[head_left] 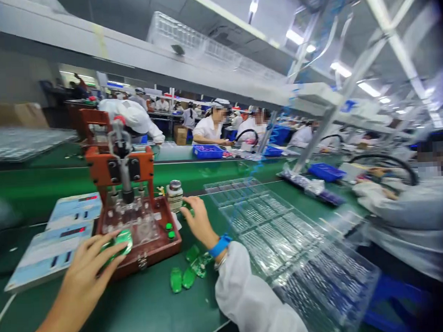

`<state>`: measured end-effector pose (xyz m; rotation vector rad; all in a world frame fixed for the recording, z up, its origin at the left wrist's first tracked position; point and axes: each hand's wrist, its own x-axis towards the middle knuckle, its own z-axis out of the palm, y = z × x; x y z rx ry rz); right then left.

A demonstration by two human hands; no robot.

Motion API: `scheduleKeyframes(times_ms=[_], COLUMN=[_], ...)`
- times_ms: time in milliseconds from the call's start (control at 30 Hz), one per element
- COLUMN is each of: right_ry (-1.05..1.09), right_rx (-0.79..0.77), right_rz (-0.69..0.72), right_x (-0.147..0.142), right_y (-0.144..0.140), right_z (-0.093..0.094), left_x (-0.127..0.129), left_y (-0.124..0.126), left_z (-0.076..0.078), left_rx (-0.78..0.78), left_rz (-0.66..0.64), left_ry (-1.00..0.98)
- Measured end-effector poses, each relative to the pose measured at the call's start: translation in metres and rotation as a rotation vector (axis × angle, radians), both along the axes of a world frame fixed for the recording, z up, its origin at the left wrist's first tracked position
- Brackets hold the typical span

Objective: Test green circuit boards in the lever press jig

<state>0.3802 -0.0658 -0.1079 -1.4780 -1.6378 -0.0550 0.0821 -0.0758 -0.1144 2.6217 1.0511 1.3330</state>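
My left hand point(91, 262) is closed on a green circuit board point(125, 241), holding it by the front left of a hand-press test fixture point(123, 180). The fixture has an orange frame, a clear plate with posts and a brown base. My right hand point(199, 220), with a blue wristband, is raised beside a small labelled jar point(175, 196). Its thumb and forefinger are curved and apart; I see nothing held between them. Several loose green boards point(182, 279) lie on the green bench below my right hand. Two green buttons point(170, 231) sit on the fixture's base.
Two light-blue boxes with red displays point(69, 243) stand left of the fixture. Clear plastic trays point(279, 232) cover the bench on the right. Blue bins point(208, 151) stand beyond the green belt. A co-worker's sleeve point(403, 212) is at far right; a shelf point(202, 69) hangs overhead.
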Motion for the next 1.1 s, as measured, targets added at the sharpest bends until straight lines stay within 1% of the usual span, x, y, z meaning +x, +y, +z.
scheduleKeyframes(times_ms=[100, 233, 400, 500, 633, 767, 867, 933, 967, 1000, 1033, 1100], right_ry=[0.041, -0.017, -0.086, -0.104, -0.099, -0.058, -0.031, -0.02, -0.015, -0.012, -0.016, -0.044], right_rx=[-0.064, -0.17, -0.229, -0.244, -0.235, -0.212, -0.197, -0.166, -0.135, -0.099, -0.067, -0.041], right_rz=[0.006, 0.04, 0.016, 0.024, 0.039, -0.014, -0.056, -0.058, -0.023, 0.044, 0.14, 0.368], right_x=[0.025, 0.042, 0.046, 0.043, 0.044, 0.052, 0.05, 0.04, 0.031, 0.02, 0.008, -0.017], right_y=[0.012, 0.015, 0.017, 0.021, 0.023, 0.025, 0.023, 0.017, 0.013, 0.009, 0.005, -0.002], right_z=[-0.015, -0.029, -0.038, -0.043, -0.047, -0.049, -0.045, -0.035, -0.028, -0.02, -0.011, 0.007], left_x=[0.007, 0.021, 0.029, 0.033, 0.037, 0.035, 0.03, 0.026, 0.023, 0.02, 0.018, 0.013], left_y=[-0.001, 0.002, 0.007, 0.011, 0.015, 0.017, 0.018, 0.019, 0.019, 0.02, 0.02, 0.022], left_z=[0.01, 0.012, 0.015, 0.019, 0.023, 0.029, 0.033, 0.034, 0.035, 0.034, 0.034, 0.032], left_rx=[-0.032, -0.08, -0.149, -0.194, -0.264, -0.336, -0.377, -0.389, -0.387, -0.381, -0.372, -0.359], left_rz=[0.038, 0.054, 0.02, 0.036, 0.062, 0.053, 0.059, 0.06, 0.057, 0.053, 0.047, 0.037], left_ry=[0.03, 0.044, 0.081, 0.091, 0.101, 0.075, 0.071, 0.069, 0.067, 0.068, 0.072, 0.089])
